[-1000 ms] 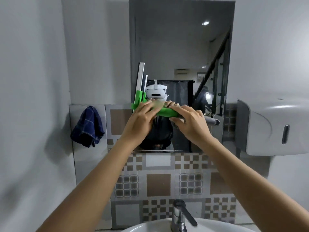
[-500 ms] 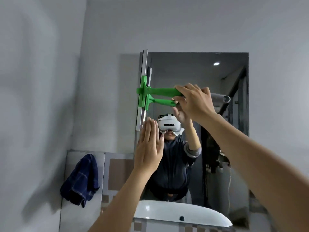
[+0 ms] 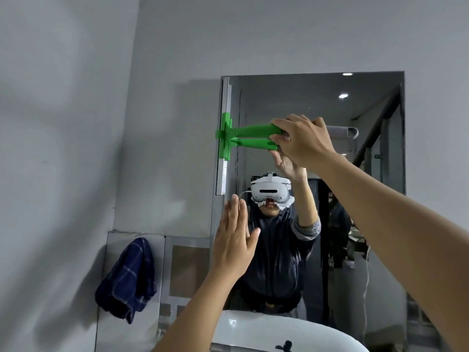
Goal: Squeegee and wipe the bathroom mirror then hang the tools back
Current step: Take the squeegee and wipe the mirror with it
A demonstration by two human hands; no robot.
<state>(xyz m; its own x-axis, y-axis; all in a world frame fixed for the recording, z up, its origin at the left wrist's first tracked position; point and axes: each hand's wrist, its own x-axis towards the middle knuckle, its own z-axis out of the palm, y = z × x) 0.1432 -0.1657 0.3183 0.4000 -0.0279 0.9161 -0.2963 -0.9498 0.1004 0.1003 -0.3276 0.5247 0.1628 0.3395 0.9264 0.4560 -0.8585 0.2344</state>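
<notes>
A green squeegee [image 3: 250, 130] with a silver blade lies against the upper left edge of the wall mirror [image 3: 360, 118], blade upright, handle pointing right. My right hand [image 3: 303, 141] grips the end of that handle. My left hand [image 3: 234, 241] is lower, flat and empty, fingers up, held at the mirror's left edge below the blade. A dark blue checked cloth [image 3: 128, 280] hangs on the tiled wall at lower left.
The mirror shows a person wearing a white headset and dark jacket, plus a stair rail. A white sink rim [image 3: 243, 326] is reflected at the bottom. Grey walls stand left and above.
A second ago both hands held the squeegee low on the mirror. My right hand has raised it to the top left edge; my left hand let go and stays flat below. The view tilted up.
</notes>
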